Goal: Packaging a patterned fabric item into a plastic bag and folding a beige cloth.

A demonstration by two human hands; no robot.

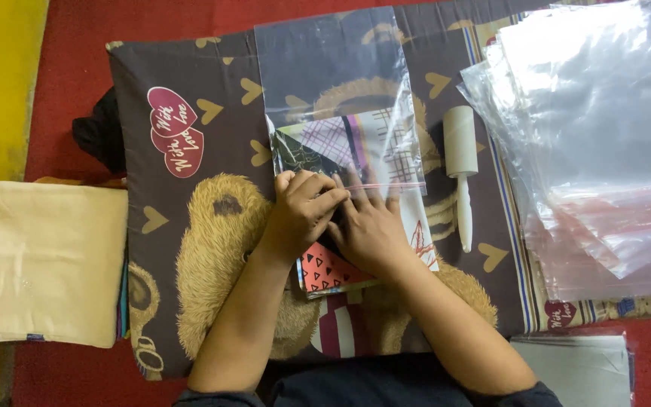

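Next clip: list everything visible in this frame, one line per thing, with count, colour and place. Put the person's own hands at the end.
patterned folded cloth: one, multicoloured, centre, partly inside the bag
clear plastic bag: one, transparent, centre top, over the cloth's upper part
lint roller: one, white, right of the bag
stack of clear plastic bags: one pile, transparent, right side
bear-print cover: one, dark brown with tan bear and hearts, under everything
beige folded fabric: one, cream, left edge
grey sheets: one stack, bottom right
red floor: around the cover
left hand: on the cloth, at the bag's opening
right hand: flat on the cloth
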